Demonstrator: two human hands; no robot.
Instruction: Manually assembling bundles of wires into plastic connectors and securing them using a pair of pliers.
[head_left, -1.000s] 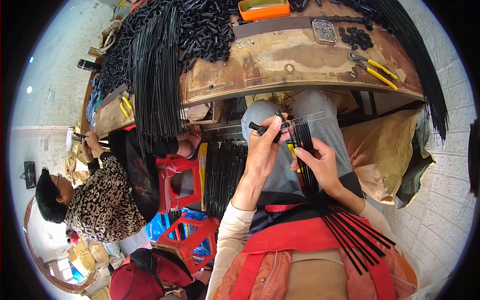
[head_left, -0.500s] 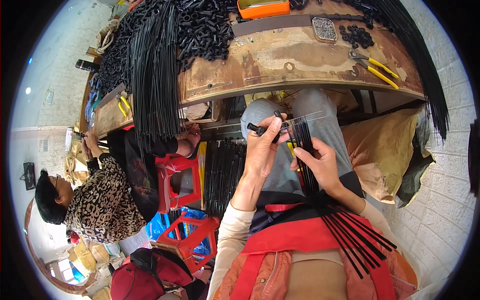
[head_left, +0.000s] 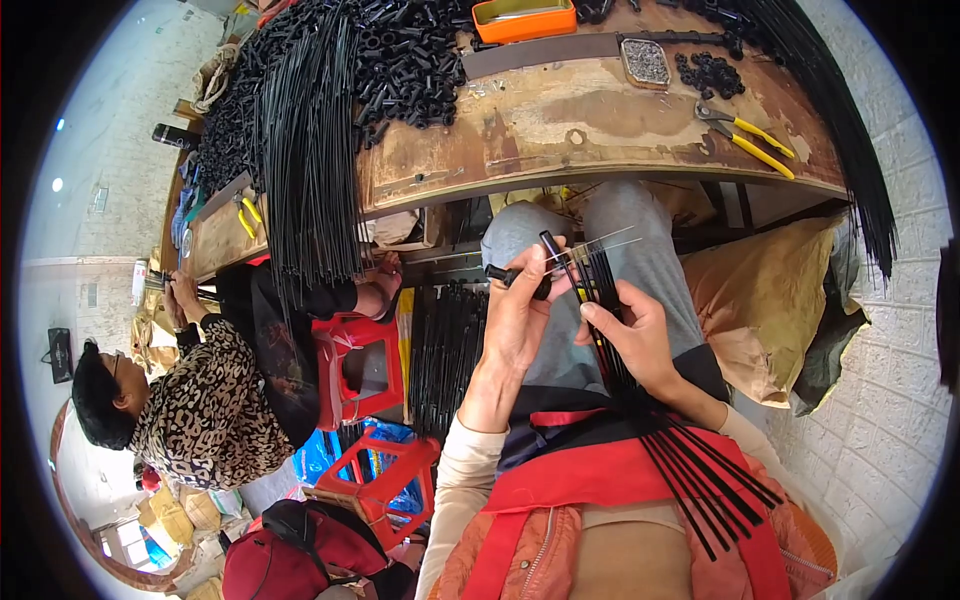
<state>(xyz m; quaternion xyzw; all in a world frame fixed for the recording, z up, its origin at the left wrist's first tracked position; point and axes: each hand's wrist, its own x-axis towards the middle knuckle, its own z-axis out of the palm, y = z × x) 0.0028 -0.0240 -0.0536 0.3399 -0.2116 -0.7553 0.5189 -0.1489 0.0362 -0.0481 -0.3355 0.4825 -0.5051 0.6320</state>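
One red apron (head_left: 580,475) lies nearest, and the lower ends of one bundle of black rods (head_left: 600,278) fan across it, overlapping too closely to be counted surely. The right hand (head_left: 635,330) has its grip clamped on this bundle, thumb across the front, so the rods stand in front of the lap with their upper ends between the two hands. The left hand (head_left: 518,305) has its grip clamped on two black tubes (head_left: 548,243), one pointing up and one out to the left. Two thin metal wires (head_left: 614,235) cross the upper rod ends, near the left thumb. Behind are two grey-clad knees.

To the left stand two red stools (head_left: 375,480), and beside the upper one is one more bundle of dark rods (head_left: 448,345). One co-worker (head_left: 205,420) in a patterned top sits beyond, two hands close together.

The one table (head_left: 440,165) carries two pairs of yellow-handled pliers (head_left: 750,142), two hanging bundles of long black strands (head_left: 310,150), one clear dish (head_left: 645,63) of small metal bits, one cluster of black rings (head_left: 710,75), one heap of black fittings (head_left: 410,80) beyond counting, and, farther back, one orange tray (head_left: 525,20).
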